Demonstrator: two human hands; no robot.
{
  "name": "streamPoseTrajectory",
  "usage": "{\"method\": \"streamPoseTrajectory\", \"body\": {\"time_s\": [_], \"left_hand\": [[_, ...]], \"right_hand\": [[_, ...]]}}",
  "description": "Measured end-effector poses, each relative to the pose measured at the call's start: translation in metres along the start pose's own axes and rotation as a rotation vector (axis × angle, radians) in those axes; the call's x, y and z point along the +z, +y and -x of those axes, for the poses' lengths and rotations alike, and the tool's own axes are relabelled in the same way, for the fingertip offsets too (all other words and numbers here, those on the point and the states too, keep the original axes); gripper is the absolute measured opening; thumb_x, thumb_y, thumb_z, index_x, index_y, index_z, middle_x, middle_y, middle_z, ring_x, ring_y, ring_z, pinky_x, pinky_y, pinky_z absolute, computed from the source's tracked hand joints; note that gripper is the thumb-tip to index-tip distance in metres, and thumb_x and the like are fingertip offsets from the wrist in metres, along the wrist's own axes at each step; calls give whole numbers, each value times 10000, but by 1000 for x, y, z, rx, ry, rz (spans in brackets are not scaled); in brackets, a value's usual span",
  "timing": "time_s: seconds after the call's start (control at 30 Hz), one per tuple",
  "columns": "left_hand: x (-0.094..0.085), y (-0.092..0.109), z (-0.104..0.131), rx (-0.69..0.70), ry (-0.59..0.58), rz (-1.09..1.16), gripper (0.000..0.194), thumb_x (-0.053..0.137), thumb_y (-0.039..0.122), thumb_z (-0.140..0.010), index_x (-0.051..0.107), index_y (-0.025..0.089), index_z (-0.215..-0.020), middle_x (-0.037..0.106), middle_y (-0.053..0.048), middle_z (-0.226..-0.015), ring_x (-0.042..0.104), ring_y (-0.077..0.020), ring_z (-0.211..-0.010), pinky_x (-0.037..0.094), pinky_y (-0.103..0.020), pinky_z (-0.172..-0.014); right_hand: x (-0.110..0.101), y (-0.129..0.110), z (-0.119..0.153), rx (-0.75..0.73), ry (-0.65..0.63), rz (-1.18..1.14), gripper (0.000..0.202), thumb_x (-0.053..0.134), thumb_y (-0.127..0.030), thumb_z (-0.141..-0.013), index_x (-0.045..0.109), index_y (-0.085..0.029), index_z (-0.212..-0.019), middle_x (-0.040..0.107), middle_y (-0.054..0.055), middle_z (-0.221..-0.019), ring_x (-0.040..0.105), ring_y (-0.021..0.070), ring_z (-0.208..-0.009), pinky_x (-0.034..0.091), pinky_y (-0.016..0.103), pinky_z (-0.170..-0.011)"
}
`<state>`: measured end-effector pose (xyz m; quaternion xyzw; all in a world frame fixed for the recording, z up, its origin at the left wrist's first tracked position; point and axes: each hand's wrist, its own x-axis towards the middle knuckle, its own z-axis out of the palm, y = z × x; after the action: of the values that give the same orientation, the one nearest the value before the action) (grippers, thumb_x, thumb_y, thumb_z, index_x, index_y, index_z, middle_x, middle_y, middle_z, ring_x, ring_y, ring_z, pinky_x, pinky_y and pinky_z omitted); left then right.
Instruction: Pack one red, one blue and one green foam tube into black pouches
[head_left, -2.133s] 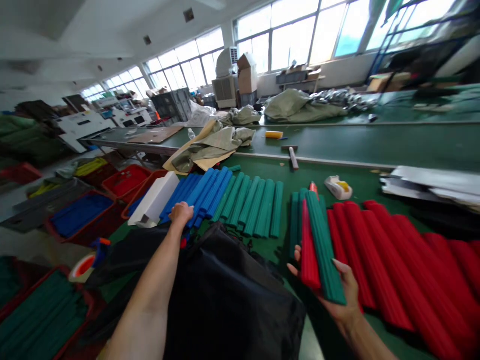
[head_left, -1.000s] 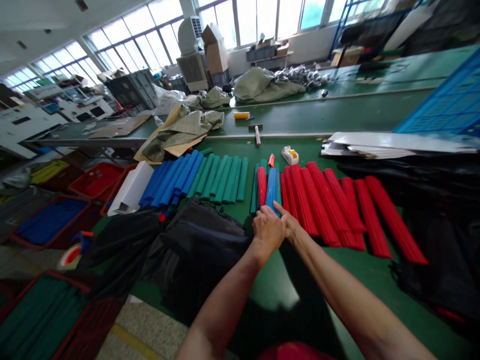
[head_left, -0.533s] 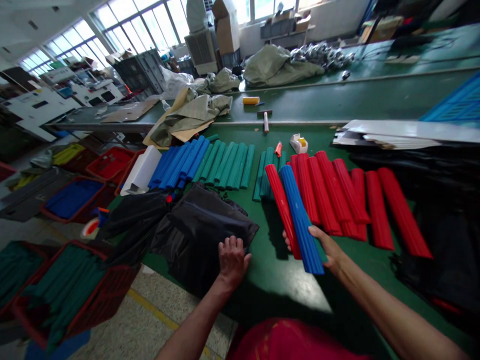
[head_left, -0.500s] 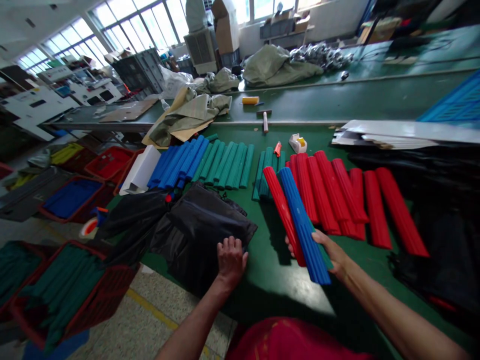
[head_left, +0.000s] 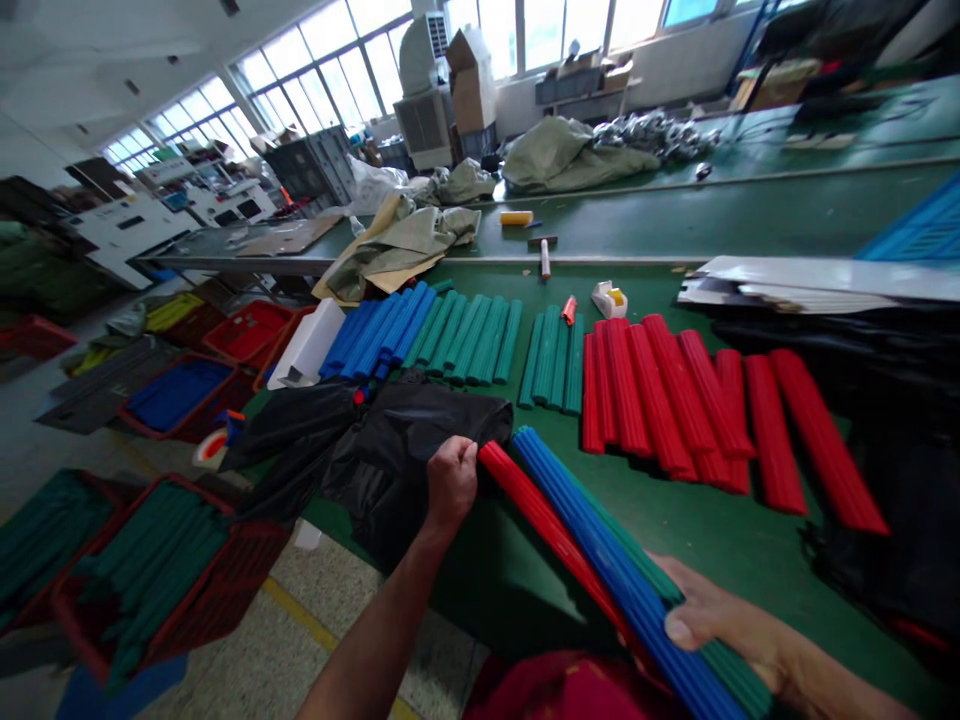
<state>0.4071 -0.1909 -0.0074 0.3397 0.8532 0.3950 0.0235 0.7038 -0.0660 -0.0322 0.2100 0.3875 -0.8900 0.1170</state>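
My right hand (head_left: 709, 615) is closed around three long ribbed rolls: a red roll (head_left: 544, 525), a blue roll (head_left: 592, 545) and a green roll (head_left: 649, 570). They slant up and left, and the red one's far end is beside my left hand (head_left: 452, 482). That left hand is closed, pinching the edge of a black bag (head_left: 427, 415) that lies flat over the table's front edge. The fingertips of the left hand are partly hidden. More red rolls (head_left: 656, 390) lie in a pile to the right, with green rolls (head_left: 469, 335) and blue rolls (head_left: 379, 325) farther back.
The green table (head_left: 540, 425) also carries a tape dispenser (head_left: 609, 300), an orange-red tool (head_left: 569, 310) and white sheets (head_left: 810, 280). Dark bags (head_left: 870, 430) lie at the right. Red crates (head_left: 255, 550) with green rolls stand on the floor at left.
My right hand has drawn the three rolls down toward my body, their far ends now pointing at the bag. My left hand has moved up and closed on the bag's edge.
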Motion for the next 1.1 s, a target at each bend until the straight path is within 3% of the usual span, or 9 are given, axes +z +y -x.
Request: {"method": "streamPoseTrajectory", "body": {"time_s": [0.1,0.23,0.3,0.5,0.63,0.73,0.93,1.1], "left_hand": [[-12,9,-3,224,58,-133,190,446,209,-887,570,180,-745,607,-35,-758,546,-163,-745,392,-274,-705],[-19,20,-12,527,-67,-329,224,384,203,-918,551,190,-770,598,-36,-780,512,-181,-779,380,-307,-745],[-20,24,-20,614,-119,-353,245,356,216,-931,551,191,-786,598,-37,-793,504,-183,-786,379,-315,-761],[-14,30,-46,536,-158,-224,177,415,216,-909,531,191,-778,580,-25,-798,521,-165,-798,390,-279,-751],[-7,31,-51,428,-157,-260,158,416,186,-896,528,193,-784,579,-27,-808,544,-162,-799,394,-271,-742],[-4,32,-50,414,-170,-341,159,393,183,-901,538,189,-836,595,-47,-864,559,-175,-835,397,-283,-753],[-2,43,-49,502,-296,-422,151,399,172,-891,545,188,-854,596,-47,-870,563,-178,-820,400,-292,-736],[-4,55,-46,757,-437,-218,180,384,218,-917,535,185,-824,557,-34,-891,530,-155,-861,408,-264,-787]], "right_hand": [[8,-9,-4,3,30,44,858,762,-251,-566,426,-206,-1355,685,48,-906,650,210,-770,516,295,-664],[22,-29,-5,47,29,190,879,751,-261,-559,414,-213,-1369,671,24,-870,626,193,-741,508,277,-645],[29,-39,-4,39,41,292,892,740,-257,-547,409,-208,-1374,663,13,-850,616,193,-749,500,269,-654],[41,-50,8,-26,187,571,898,679,-147,-507,430,-229,-1367,655,-19,-799,578,193,-748,469,238,-638],[41,-41,17,-86,245,682,884,652,-133,-511,443,-217,-1366,661,-20,-796,573,201,-735,467,242,-645],[36,-29,24,-124,298,736,886,651,-135,-512,447,-209,-1371,678,-1,-890,590,239,-831,479,256,-718],[25,-10,31,-164,369,785,925,693,-147,-496,441,-201,-1384,659,36,-1095,570,304,-1001,466,290,-863],[42,-20,30,-103,356,743,857,699,-203,-526,478,-186,-1354,683,33,-974,574,294,-979,464,304,-868]]}}
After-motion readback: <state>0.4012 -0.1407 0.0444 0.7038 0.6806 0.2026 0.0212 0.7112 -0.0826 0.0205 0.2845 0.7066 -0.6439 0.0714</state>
